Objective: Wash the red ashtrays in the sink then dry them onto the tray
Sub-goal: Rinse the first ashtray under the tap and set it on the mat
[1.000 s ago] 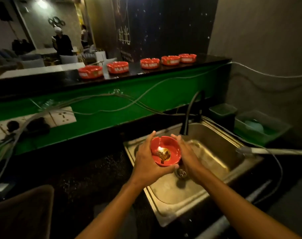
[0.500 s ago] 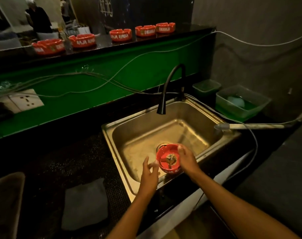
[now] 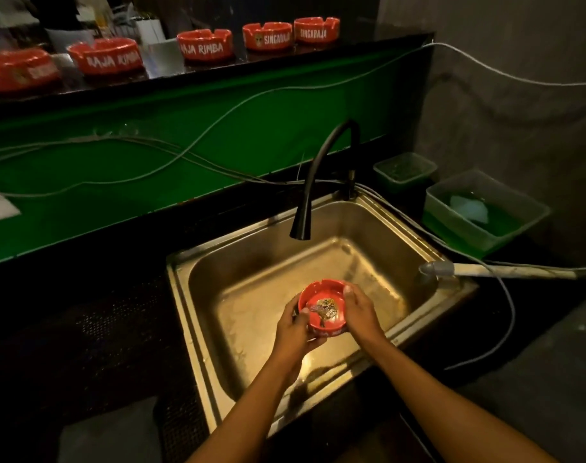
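Observation:
I hold a red ashtray (image 3: 321,297) over the steel sink (image 3: 261,272), with a gold emblem on its inside floor. My left hand (image 3: 296,332) grips its left rim, thumb over the edge. My right hand (image 3: 360,312) grips the right rim, thumb on top. A black curved tap (image 3: 321,168) stands at the sink's back, with no water visible. Several more red ashtrays line the dark upper ledge, among them one lettered RAJA RIMBA (image 3: 204,45) and one lettered SINGARAJA (image 3: 268,35). No tray can be made out.
Grey cables (image 3: 184,155) run along the green wall panel behind the sink. Two clear plastic tubs (image 3: 485,212) sit at the right, one holding green liquid. A grey hose nozzle (image 3: 452,269) lies over the sink's right rim. A dark cloth (image 3: 111,432) lies at lower left.
The ashtray came down from chest height into the sink. My left hand let go for a moment and now grips the rim again. The view tilted downward.

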